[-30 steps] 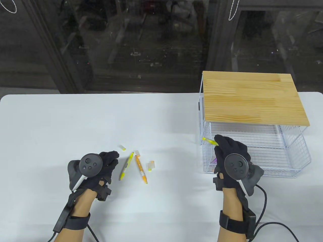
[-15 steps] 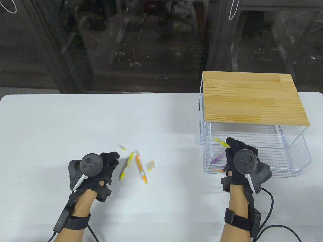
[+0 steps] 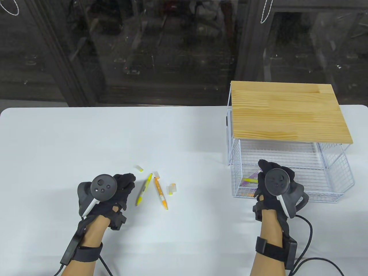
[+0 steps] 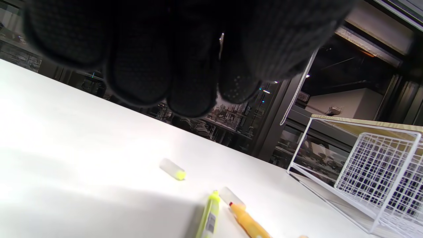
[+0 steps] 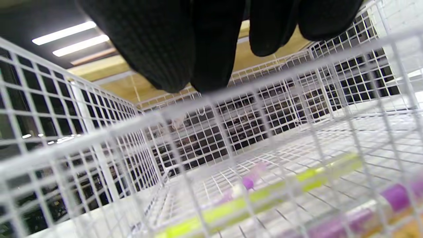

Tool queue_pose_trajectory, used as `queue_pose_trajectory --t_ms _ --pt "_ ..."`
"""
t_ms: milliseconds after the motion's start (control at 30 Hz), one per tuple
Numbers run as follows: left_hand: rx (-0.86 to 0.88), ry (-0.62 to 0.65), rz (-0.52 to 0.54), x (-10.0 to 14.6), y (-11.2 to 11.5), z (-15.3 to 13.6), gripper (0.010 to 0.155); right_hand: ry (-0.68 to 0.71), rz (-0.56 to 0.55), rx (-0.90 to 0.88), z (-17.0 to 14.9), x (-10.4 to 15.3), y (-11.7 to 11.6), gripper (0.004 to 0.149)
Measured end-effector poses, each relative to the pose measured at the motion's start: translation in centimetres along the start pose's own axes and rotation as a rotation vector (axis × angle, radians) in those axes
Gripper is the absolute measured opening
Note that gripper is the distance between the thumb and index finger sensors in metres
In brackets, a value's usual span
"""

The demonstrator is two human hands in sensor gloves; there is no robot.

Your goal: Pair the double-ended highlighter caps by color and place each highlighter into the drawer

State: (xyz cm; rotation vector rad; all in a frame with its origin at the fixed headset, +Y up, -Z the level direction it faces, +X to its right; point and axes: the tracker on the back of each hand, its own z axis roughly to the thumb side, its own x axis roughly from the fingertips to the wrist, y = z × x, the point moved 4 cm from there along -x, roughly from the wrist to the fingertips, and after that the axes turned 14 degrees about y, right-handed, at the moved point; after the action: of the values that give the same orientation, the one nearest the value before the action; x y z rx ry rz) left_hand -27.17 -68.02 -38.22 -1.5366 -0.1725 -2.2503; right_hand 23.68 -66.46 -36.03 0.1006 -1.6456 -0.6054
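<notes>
white wire drawer [image 3: 330, 175] stands pulled out toward the near side from under a wooden-topped rack [image 3: 287, 112] at the right of the table [image 3: 86, 138]. right hand [image 3: 273, 187] hangs over the drawer's near left corner, fingers [image 5: 172, 49] loosely drooping with nothing in them. just below, a yellow-green highlighter [image 5: 264, 195] lies on the drawer floor beside a purple highlighter [image 3: 254, 174]; something orange shows at the near edge. left hand [image 3: 110, 195] rests at the near left of the table, its fingers [image 4: 138, 72] loosely curled and empty. just right of it lie a yellow highlighter [image 3: 143, 189] and an orange highlighter [image 3: 160, 193], nearly touching at their far ends, with one clear cap [image 3: 139, 168] farther out, a second cap [image 3: 156, 174] at the orange highlighter's far end and a third cap [image 3: 172, 189] to the right.
</notes>
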Motion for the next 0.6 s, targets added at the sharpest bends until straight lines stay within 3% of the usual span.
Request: queue_pose_trajectory --t_ms 267,600 --pt "-0.004 0.000 0.000 0.0 0.0 0.0 0.047 0.081 -0.163 -0.007 3.4 0.7 3.2 0.046" --pt "-0.004 0.000 -0.003 0.0 0.0 -0.1 0.047 0.296 -0.241 0.026 8.9 1.7 5.0 0.043"
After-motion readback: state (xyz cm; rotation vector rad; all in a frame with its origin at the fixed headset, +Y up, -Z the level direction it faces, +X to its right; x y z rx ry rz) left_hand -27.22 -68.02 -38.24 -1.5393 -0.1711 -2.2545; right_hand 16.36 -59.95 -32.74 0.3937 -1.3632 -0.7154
